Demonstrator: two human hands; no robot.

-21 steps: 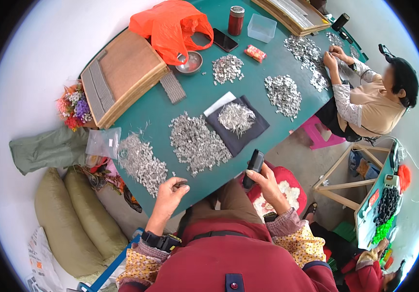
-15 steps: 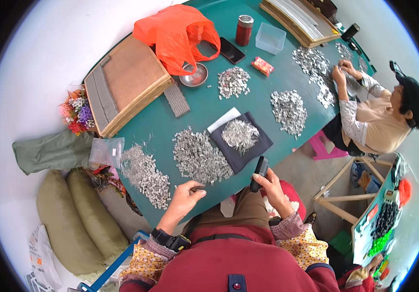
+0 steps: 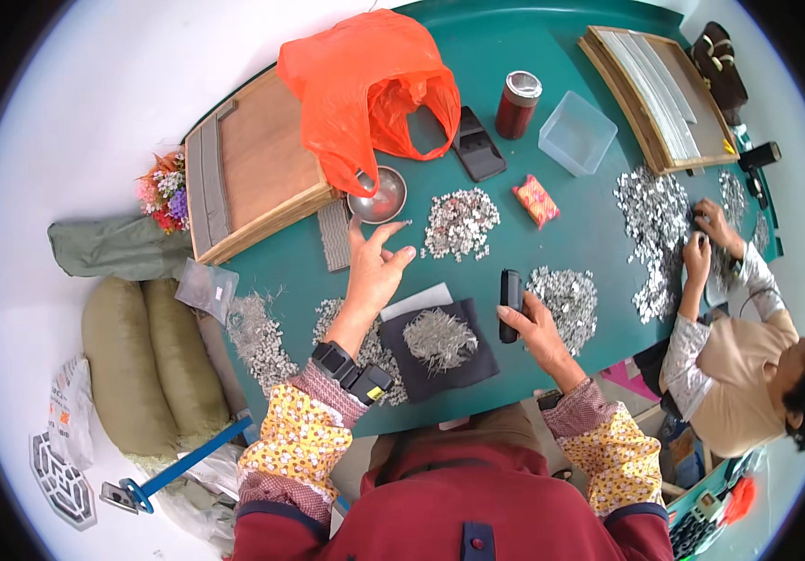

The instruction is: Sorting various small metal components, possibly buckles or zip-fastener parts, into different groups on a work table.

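My left hand [image 3: 375,266] stretches out over the green table [image 3: 477,56] with its fingers apart, close to a small metal bowl [image 3: 377,196] and a pile of small silvery parts [image 3: 460,222]. It holds nothing. My right hand [image 3: 532,324] grips a slim black device [image 3: 510,303] beside another silvery pile [image 3: 566,297]. Between my hands a dark cloth [image 3: 441,352] carries a heap of thin metal pieces [image 3: 439,338]. More of these pieces lie in piles at the table's near left [image 3: 256,329].
An orange plastic bag [image 3: 365,89], a wooden tray [image 3: 255,166], a phone [image 3: 477,145], a dark red can [image 3: 517,105], a clear box [image 3: 576,133] and a red packet [image 3: 535,200] lie farther out. At the right a seated person's hands [image 3: 706,234] sort parts. Green cushions [image 3: 145,365] lie left.
My left hand has left the table's near edge and reached forward toward the metal bowl. The right hand keeps the black device. My view has moved closer over the table.
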